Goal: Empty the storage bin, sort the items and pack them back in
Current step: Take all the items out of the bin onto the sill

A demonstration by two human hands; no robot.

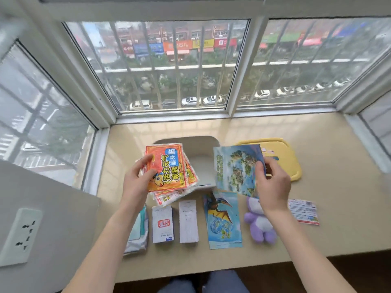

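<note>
Gripping a fanned stack of orange packets [167, 168] in our left hand [137, 178], we hold it over the left edge of the open white storage bin [203, 144] on the sill. Our right hand [273, 182] pinches a blue island leaflet [234, 170] at the bin's right, in front of the flat yellow lid [283, 153]. Nearer us lie a teal pouch [137, 229], a red-sealed box [163, 225], a plain white box [188, 220], a dinosaur leaflet [222, 220], a purple plush toy [260, 223] and a printed card [304, 211].

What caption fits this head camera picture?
Sorting time: left hand holds orange packets, right hand holds a map leaflet, near the white bin.
</note>
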